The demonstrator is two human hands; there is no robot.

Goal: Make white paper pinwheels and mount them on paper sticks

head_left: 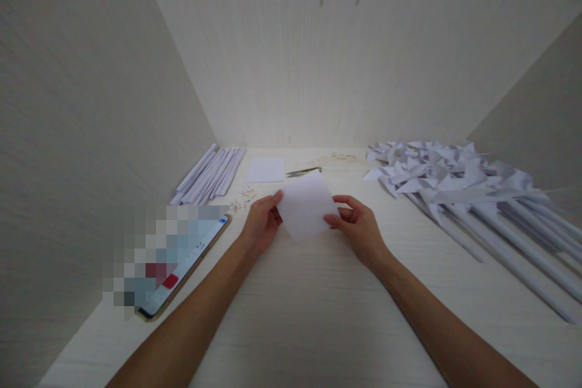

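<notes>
A small white paper square (305, 205) is held up between both hands over the middle of the pale table (300, 315). My left hand (261, 223) pinches its left edge near the top corner. My right hand (357, 224) grips its right edge with thumb and fingers. Behind the paper lie a flat stack of white paper squares (266, 170) and a pair of scissors (302, 172).
Rolled white paper sticks (210, 174) lie at the back left, with small pale bits (243, 197) beside them. A tablet (182, 264) lies at the left. Several finished white paper pinwheels on sticks (459, 185) are heaped at the right. Walls enclose three sides.
</notes>
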